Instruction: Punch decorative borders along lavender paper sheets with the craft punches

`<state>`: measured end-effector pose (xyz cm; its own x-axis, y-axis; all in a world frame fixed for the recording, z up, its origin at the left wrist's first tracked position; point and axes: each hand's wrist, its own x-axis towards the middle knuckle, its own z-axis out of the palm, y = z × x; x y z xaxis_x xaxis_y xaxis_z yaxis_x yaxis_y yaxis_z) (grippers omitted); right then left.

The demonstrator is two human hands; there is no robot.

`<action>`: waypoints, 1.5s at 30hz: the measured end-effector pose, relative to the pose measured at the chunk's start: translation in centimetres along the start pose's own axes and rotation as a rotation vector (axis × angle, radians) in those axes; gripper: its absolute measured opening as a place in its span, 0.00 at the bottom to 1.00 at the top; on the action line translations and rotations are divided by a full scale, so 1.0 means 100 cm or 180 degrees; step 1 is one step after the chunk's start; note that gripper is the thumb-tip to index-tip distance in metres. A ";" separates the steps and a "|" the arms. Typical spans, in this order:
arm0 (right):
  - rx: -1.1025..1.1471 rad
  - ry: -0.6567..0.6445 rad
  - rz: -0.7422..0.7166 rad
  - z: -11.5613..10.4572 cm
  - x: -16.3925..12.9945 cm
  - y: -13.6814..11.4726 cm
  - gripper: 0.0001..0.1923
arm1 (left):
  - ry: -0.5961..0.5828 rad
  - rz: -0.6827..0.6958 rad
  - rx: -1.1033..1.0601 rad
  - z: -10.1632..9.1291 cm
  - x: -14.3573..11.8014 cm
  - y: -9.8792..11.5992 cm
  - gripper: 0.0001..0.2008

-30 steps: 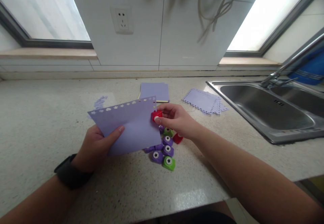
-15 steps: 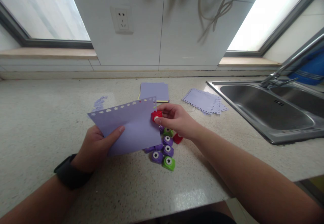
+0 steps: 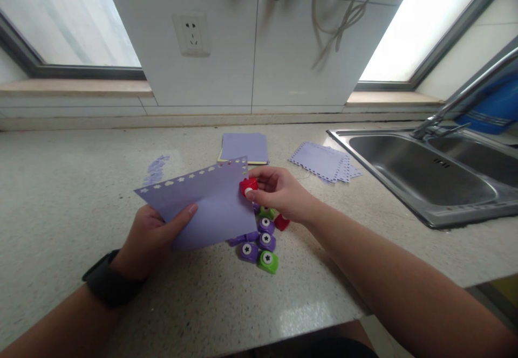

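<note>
My left hand (image 3: 162,234) grips a purple sheet of paper (image 3: 214,201) by its left side, thumb on top and fingers hidden beneath. Flower and other small shapes are cut along the sheet's far edge and partway down its right edge. On that right edge sits a red craft punch (image 3: 248,186), pinched in my right hand (image 3: 279,193) with the thumb at its white button. Below and beside the sheet lie several more punches: a green punch (image 3: 267,261), a purple punch (image 3: 249,251) and another red punch (image 3: 281,221), some partly covered.
Behind the sheet is a stack of plain purple paper (image 3: 245,146). Sheets with punched edges (image 3: 319,159) lie fanned out near the steel sink (image 3: 421,215) on the right. Small purple cut-outs (image 3: 156,169) are piled at the left.
The view has shifted slightly. The sheet's left corner has dipped a little, while the red punch stays at the right edge in my right hand.
</note>
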<state>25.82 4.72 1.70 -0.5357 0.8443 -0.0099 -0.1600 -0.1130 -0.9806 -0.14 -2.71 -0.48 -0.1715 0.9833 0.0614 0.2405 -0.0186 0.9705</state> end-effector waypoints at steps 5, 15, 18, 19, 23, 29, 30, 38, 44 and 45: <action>-0.0114 0.0005 -0.0031 0.003 -0.002 -0.006 0.18 | 0.0034 0.0056 0.0104 -0.001 0.000 0.001 0.21; -0.0128 0.0062 0.0072 0.009 -0.007 -0.012 0.20 | 0.0031 0.0166 0.0215 -0.001 -0.002 0.000 0.20; -0.0115 0.0071 0.0062 0.010 -0.008 -0.011 0.20 | 0.0021 0.0209 0.0217 -0.002 -0.003 -0.002 0.20; -0.0107 0.0069 0.0058 0.010 -0.008 -0.011 0.20 | 0.0015 0.0225 0.0216 -0.002 -0.002 -0.002 0.20; -0.0099 0.0099 0.0043 0.010 -0.008 -0.011 0.21 | 0.0009 0.0308 0.0223 0.000 -0.001 -0.002 0.20; -0.0116 0.0075 0.0014 0.011 -0.008 -0.013 0.20 | -0.0016 0.0347 0.0232 -0.001 -0.002 -0.002 0.20; -0.0116 0.0070 0.0013 0.012 -0.008 -0.013 0.20 | -0.0034 0.0354 0.0235 -0.001 -0.002 -0.003 0.20; -0.0074 0.0050 -0.0044 0.010 -0.008 -0.010 0.19 | -0.0051 0.0309 0.0201 -0.001 -0.002 -0.003 0.20; -0.0060 0.0036 -0.0028 0.011 -0.009 -0.011 0.19 | -0.0043 0.0321 0.0176 -0.001 -0.002 -0.004 0.19; -0.0055 0.0047 -0.0013 0.011 -0.009 -0.011 0.19 | -0.0030 0.0317 0.0173 -0.001 -0.002 -0.004 0.19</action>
<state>25.56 3.46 3.02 -0.5227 0.8525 -0.0087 -0.1476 -0.1006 -0.9839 -0.28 -2.90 -0.87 -0.1351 0.9787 0.1543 0.3075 -0.1066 0.9455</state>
